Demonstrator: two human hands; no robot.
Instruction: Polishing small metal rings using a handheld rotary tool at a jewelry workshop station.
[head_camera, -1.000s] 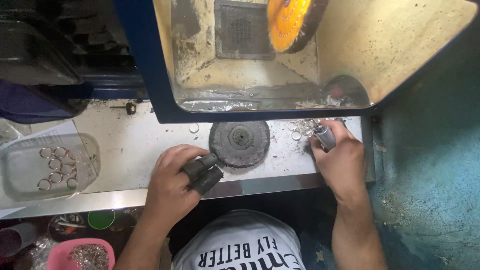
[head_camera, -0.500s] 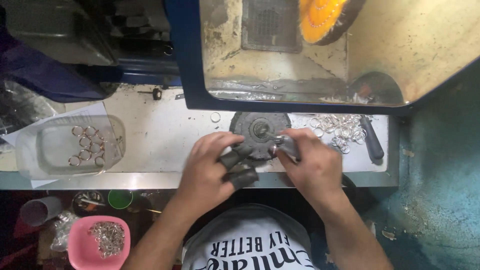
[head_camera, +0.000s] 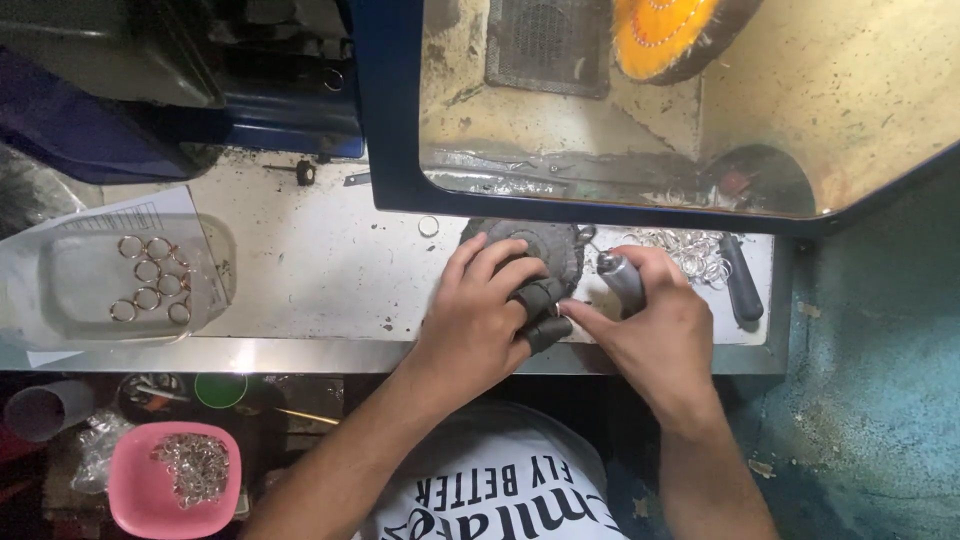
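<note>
Both hands work at the front edge of a stained white bench (head_camera: 320, 265). The left hand (head_camera: 478, 325) lies palm down with its fingers spread over a dark round disc (head_camera: 560, 250); two of its fingers wear dark sleeves (head_camera: 540, 305), and whether anything is pinched under them cannot be told. The right hand (head_camera: 655, 335) is closed around a short grey metal tool (head_camera: 620, 278), whose rounded end sticks up out of the fist just beside the disc's right edge. The two hands touch at the fingertips, near the bench's metal lip. Behind the right hand lies a heap of silvery rings (head_camera: 690, 250), and a dark handle (head_camera: 742, 280) rests to its right. At the far left of the bench a clear tray (head_camera: 60, 295) holds about eight rings (head_camera: 150, 280), gold in tone, well apart from the hands; a sheet of paper (head_camera: 120, 215) lies under the tray. A single ring (head_camera: 428, 226) lies loose near the blue-framed hood (head_camera: 385, 110). Inside the hood an orange buffing wheel (head_camera: 665, 35) hangs at the top. Below the bench, at lower left, a pink bowl (head_camera: 135, 495) holds more silvery rings.
</note>
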